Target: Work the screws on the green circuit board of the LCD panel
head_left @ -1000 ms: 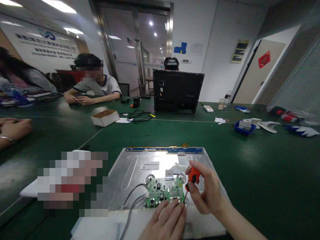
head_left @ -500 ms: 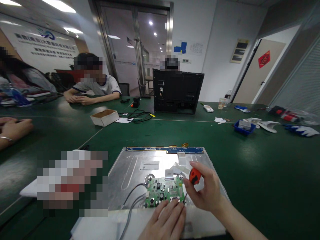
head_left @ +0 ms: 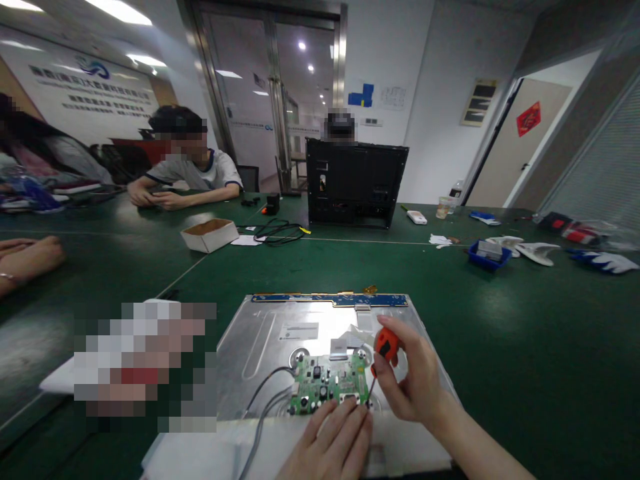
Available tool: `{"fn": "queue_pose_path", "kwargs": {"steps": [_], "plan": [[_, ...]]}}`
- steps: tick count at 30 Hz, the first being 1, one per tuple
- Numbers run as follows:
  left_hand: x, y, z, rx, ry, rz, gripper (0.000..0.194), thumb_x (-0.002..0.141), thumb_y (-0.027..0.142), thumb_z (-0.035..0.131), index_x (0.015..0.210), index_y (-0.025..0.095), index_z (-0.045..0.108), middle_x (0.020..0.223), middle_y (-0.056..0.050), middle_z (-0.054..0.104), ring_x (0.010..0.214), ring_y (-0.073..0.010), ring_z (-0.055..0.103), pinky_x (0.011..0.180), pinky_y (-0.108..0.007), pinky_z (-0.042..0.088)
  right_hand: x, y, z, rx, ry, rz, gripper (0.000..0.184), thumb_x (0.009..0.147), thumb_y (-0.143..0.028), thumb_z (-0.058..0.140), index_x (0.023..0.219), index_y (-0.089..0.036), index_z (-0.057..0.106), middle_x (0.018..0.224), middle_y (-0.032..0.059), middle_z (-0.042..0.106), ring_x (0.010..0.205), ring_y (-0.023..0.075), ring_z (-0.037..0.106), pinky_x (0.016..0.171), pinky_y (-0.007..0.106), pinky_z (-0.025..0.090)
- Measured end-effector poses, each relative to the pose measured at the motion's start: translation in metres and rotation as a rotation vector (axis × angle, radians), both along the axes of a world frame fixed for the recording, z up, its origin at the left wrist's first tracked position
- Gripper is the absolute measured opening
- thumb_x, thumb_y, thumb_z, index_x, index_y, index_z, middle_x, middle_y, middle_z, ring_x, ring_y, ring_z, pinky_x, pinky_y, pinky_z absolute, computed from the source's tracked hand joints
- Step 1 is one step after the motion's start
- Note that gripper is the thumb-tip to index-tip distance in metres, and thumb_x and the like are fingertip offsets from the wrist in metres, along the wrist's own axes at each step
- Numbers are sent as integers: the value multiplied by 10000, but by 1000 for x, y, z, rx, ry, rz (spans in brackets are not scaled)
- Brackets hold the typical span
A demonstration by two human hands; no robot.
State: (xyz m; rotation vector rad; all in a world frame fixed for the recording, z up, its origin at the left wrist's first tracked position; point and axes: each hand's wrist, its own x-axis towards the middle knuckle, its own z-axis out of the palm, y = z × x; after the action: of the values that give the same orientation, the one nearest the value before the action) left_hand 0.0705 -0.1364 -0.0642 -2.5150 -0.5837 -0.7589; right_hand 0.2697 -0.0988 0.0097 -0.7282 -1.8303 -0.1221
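My right hand [head_left: 420, 387] grips an orange and black screwdriver [head_left: 387, 343] between thumb and fingers. Its thin shaft slants down to the lower right corner of a green circuit board [head_left: 325, 379]. My left hand [head_left: 336, 440] lies with fingers stretched out over the board's near edge, the fingertips close to the screwdriver's tip. The tip itself is hard to make out. Beneath the board is a silvery metal panel [head_left: 265, 360] with a blue circuit strip [head_left: 300, 301] along its far edge. Grey cables [head_left: 265, 413] run from the board's left side.
A black monitor housing [head_left: 356, 183] stands across the table, a person behind it. Further left are an open cardboard box [head_left: 210, 237], black cables [head_left: 283, 233] and a seated person [head_left: 197, 167]. On the right are a blue tray [head_left: 489, 257] and gloves [head_left: 603, 261].
The screwdriver handle has turned in my right fingers, which shifted their hold on it. My left hand stays where it was on the board.
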Motion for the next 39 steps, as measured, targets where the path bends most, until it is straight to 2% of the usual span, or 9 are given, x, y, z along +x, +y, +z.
{"fn": "queue_pose_path", "kwargs": {"steps": [4,11,15,20,26,33,39], "plan": [[-1,0,-1,-3,15,4,336,1092,228,382,1200,162,694,1205,-41,713,1163,-204,590,1135,-325,319,-2,1,0,15,10,-17,417,921,-138,486,1337,-151,461,711,-25,597,444,108,508,417,236,429],[-2,-2,-2,-9,20,6,319,1085,223,405,1214,162,690,1204,-42,711,1169,-200,590,1158,-328,293,-3,2,-3,14,9,-45,388,957,-177,529,1335,-187,441,646,-63,573,417,110,493,418,224,435],[0,-1,0,-5,-6,5,358,1097,196,354,1190,165,698,1184,-27,716,1151,-188,594,1194,-339,230,-1,1,-1,3,1,-7,419,944,-173,508,1356,-184,436,679,-41,602,439,120,516,435,236,457],[-1,-2,4,-5,-6,-9,388,1104,191,322,1180,164,701,1176,-30,718,1135,-183,601,1176,-326,263,2,0,1,-41,5,75,496,906,-135,452,1400,-167,417,772,16,645,539,153,598,470,260,487],[0,0,2,-4,-13,1,378,1101,188,334,1174,160,703,1169,-34,723,1135,-190,600,1164,-327,275,1,-1,1,-18,0,10,507,898,-124,467,1400,-180,425,751,0,644,495,139,566,447,251,469],[0,0,3,-9,-15,4,420,1095,137,295,1171,167,707,1161,-12,735,1131,-178,601,1206,-339,203,-1,0,2,10,15,-25,420,926,-157,531,1340,-192,466,704,-33,623,445,110,519,428,223,470],[-1,0,-1,-1,9,10,367,1091,173,343,1206,163,691,1202,-30,719,1177,-185,592,1201,-344,243,0,0,1,9,-3,-21,403,951,-199,508,1350,-187,452,706,-23,634,442,118,527,422,230,479]]}}
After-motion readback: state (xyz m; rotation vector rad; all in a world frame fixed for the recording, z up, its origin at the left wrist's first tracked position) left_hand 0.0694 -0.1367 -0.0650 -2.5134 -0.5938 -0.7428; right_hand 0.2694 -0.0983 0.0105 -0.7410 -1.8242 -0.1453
